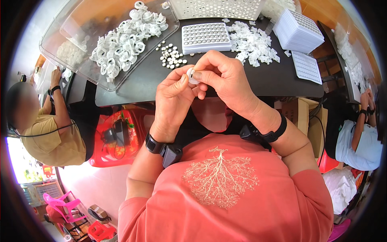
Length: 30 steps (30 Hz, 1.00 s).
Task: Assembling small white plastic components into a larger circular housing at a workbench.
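Above the near edge of the dark table, my two hands meet around a small round white plastic piece (194, 79). My left hand (174, 90) pinches it between thumb and fingers, palm turned up. From the right, my right hand (229, 80) presses thumb and forefinger on the same piece. A small dark spot shows on its face; the fingertips cover the rest. Just beyond my left hand lie loose small round discs (171, 56), white and silver. Behind my hands stands a stack of white trays (206, 47), its top one filled with rows of round silver discs.
A see-through bin (86, 72) of white plastic ring-shaped parts (121, 46) sits at the left. Small translucent pieces (254, 44) lie heaped right of centre, near stacked white trays (298, 34) and a single tray (306, 67). A perforated basket (217, 9) stands behind. People work on both sides.
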Tool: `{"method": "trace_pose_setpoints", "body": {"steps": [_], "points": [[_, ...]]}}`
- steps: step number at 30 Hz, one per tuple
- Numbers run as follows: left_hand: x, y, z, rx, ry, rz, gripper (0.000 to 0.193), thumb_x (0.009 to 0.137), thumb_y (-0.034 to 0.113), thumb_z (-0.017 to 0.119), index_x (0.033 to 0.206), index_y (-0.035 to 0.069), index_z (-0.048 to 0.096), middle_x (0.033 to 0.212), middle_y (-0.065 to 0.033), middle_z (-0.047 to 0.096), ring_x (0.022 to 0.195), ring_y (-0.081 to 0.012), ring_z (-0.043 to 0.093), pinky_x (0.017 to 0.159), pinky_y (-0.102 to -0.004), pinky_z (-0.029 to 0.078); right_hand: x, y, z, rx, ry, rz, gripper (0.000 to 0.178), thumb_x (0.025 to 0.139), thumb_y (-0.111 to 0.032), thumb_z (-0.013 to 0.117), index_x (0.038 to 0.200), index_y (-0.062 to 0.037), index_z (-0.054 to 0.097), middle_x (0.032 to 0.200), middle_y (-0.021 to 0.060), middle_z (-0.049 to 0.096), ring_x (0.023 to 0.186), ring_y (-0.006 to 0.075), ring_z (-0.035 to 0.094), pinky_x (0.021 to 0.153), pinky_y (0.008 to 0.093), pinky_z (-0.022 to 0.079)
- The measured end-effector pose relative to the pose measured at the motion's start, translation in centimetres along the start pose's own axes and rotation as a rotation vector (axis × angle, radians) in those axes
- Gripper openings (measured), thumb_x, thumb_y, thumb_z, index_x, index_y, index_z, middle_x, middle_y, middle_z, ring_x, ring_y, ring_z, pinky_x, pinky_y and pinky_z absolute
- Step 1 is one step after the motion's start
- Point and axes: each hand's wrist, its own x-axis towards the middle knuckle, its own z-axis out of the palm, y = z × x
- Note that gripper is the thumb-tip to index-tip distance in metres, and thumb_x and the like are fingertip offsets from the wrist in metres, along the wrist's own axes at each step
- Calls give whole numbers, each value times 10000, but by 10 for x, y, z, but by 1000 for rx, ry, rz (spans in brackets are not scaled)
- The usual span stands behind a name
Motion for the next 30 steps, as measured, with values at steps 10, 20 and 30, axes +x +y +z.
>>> {"method": "trace_pose_setpoints", "body": {"steps": [10,20,30], "points": [[4,-1,10,94,15,55,326,970,177,644,1193,-56,597,1060,-164,665,891,-301,651,740,-389,521,23,-8,-19,85,-209,198,130,931,-57,649,979,6,546,690,37,577,559,131,641,510,263,498],[-6,4,18,61,57,5,275,986,146,606,1184,-45,594,1061,-175,668,894,-296,667,713,-375,531,11,-16,-17,104,-183,130,123,910,-44,652,1014,3,606,701,14,587,574,105,615,549,249,489],[-17,57,-11,139,100,181,293,992,126,553,1228,-45,581,1046,-204,669,879,-308,674,708,-352,526,155,-101,-90,-1107,184,-488,275,811,-154,689,1047,-15,702,766,79,697,593,132,617,567,298,491]]}}
